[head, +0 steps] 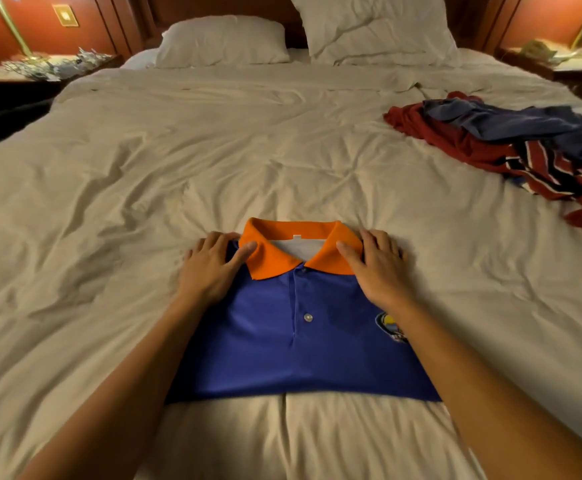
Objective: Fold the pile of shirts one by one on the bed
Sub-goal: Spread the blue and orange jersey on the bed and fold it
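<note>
Blue polo (282, 341) is laid folded, front up, near centre of the bed (213, 150). Chest badge (388, 325) is half covered by the right forearm, and its writing can't be read. Left hand (210, 268) and right hand (379, 268) are laid flat on the polo's shoulders. Fingers (374, 239) are spread and thumbs are set against the orange collar (272, 258). Unfolded shirt pile (524, 147) is seen far right.

Folded shirt (300, 341) lies near on the bed (213, 150); shirt pile (524, 150) far right.
</note>
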